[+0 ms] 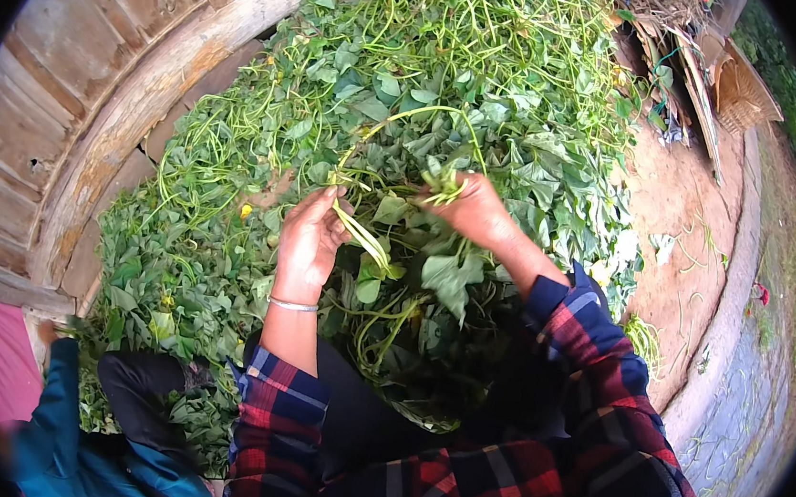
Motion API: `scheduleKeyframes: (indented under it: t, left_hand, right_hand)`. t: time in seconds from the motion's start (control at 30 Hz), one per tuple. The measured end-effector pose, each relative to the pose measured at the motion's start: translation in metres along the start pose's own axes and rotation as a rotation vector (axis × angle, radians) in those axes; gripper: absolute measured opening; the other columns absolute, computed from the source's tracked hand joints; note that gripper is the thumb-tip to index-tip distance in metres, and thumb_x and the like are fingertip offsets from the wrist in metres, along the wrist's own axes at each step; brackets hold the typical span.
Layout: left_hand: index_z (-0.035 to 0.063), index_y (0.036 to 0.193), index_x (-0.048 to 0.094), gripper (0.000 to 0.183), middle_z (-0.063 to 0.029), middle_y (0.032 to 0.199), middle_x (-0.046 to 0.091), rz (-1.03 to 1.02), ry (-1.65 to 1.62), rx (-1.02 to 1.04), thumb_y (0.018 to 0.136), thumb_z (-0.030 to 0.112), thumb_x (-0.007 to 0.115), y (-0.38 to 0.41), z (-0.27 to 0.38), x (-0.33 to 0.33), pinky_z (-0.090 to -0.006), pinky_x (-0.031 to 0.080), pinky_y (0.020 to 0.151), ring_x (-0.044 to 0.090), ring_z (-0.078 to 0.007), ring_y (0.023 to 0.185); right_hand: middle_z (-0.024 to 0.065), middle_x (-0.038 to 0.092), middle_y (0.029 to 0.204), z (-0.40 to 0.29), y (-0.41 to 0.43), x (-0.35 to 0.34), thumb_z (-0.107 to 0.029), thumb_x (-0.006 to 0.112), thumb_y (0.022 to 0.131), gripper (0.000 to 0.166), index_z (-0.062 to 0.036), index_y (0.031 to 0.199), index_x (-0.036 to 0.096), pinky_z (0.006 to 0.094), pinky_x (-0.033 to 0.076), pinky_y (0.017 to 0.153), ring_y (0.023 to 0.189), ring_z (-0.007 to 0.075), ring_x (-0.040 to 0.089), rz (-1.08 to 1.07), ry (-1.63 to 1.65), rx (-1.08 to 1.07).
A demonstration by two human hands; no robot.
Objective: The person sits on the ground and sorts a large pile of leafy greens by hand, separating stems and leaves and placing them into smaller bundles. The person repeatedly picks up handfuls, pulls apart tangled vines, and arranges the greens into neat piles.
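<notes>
My left hand (pixel 309 240), with a metal bangle at the wrist, pinches a few pale green stems (pixel 364 237) between thumb and fingers. To its right, my right hand (pixel 475 209) is closed around a small bunch of cut stems (pixel 442 184). One long bare vine stem (pixel 422 111) arches above both hands. Large green leaves (pixel 451 280) hang below my right hand. Under and beyond the hands spreads a heap of leafy vines (pixel 376 106), which look like sweet potato vines. More vines lie in shadow between my legs.
A person in a teal sleeve (pixel 61 388) sits at the lower left, reaching into the leaves. A log beam (pixel 162 82) and plank wall (pixel 67 23) border the left. At right are a woven basket (pixel 740 94), bark strips (pixel 697 90) and a small stem pile (pixel 642 342) on the earthen floor (pixel 690 197).
</notes>
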State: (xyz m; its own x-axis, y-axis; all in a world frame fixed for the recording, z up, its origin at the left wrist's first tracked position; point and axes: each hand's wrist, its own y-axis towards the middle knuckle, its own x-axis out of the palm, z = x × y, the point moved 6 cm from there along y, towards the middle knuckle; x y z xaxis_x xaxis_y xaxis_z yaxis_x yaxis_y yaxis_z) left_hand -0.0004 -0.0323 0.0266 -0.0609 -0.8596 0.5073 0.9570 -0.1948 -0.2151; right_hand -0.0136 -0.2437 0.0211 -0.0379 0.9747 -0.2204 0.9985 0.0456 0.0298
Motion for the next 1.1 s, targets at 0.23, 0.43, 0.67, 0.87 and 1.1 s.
scheduleKeyframes:
  t: [0.23,0.43,0.67,0.87,1.1]
  left_hand:
    - [0.0007,0.108,0.058,0.022,-0.0053,0.082,0.062,-0.17,0.083,-0.021,0.09,0.014,0.053,-0.001,-0.011,0.019,-0.0223,0.047,0.055,0.053,-0.0083,0.063]
    - [-0.0003,0.115,0.054,0.028,-0.007,0.096,0.062,-0.336,0.173,0.008,0.087,0.001,0.052,-0.007,-0.01,0.035,-0.0261,0.051,0.069,0.059,-0.0118,0.078]
    - [0.0017,0.113,0.055,0.026,-0.0048,0.095,0.063,-0.28,0.478,0.075,0.087,-0.001,0.053,0.0,-0.021,0.035,-0.0237,0.05,0.068,0.061,-0.011,0.079]
    - [0.0003,0.104,0.059,0.028,-0.0086,0.093,0.065,-0.254,0.887,0.466,0.078,-0.007,0.054,-0.002,-0.024,0.04,-0.0257,0.049,0.066,0.063,-0.0165,0.077]
    - [0.0057,0.096,0.065,0.023,-0.0096,0.085,0.063,0.017,1.555,0.83,0.075,-0.001,0.058,-0.008,-0.007,0.047,-0.0335,0.051,0.062,0.062,-0.0253,0.07]
  right_hand:
    - [0.0026,0.067,0.082,-0.015,-0.017,0.049,-0.014,0.071,0.077,0.021,-0.0058,0.095,0.065,0.026,0.049,0.075,0.076,0.0061,0.058,-0.195,0.005,-0.114]
    - [0.0045,0.067,0.08,-0.01,-0.013,0.029,-0.014,0.071,0.077,0.015,-0.0043,0.086,0.065,0.0268,0.049,0.07,0.073,0.0097,0.061,-0.111,0.098,-0.155]
    - [0.0157,0.061,0.074,-0.008,-0.012,0.023,-0.029,0.07,0.075,0.028,-0.0028,0.078,0.059,0.0382,0.049,0.066,0.071,0.0331,0.061,-0.062,-0.308,-0.316]
    - [0.0101,0.065,0.08,-0.01,-0.016,0.032,-0.015,0.065,0.078,0.019,-0.0035,0.093,0.062,0.0306,0.049,0.071,0.073,0.0184,0.061,-0.193,-0.053,-0.178]
    - [0.0021,0.059,0.068,-0.049,-0.032,-0.006,-0.007,0.062,0.078,0.007,-0.0027,0.084,0.064,0.0234,0.042,0.052,0.059,0.0092,0.052,-0.176,0.346,0.184]
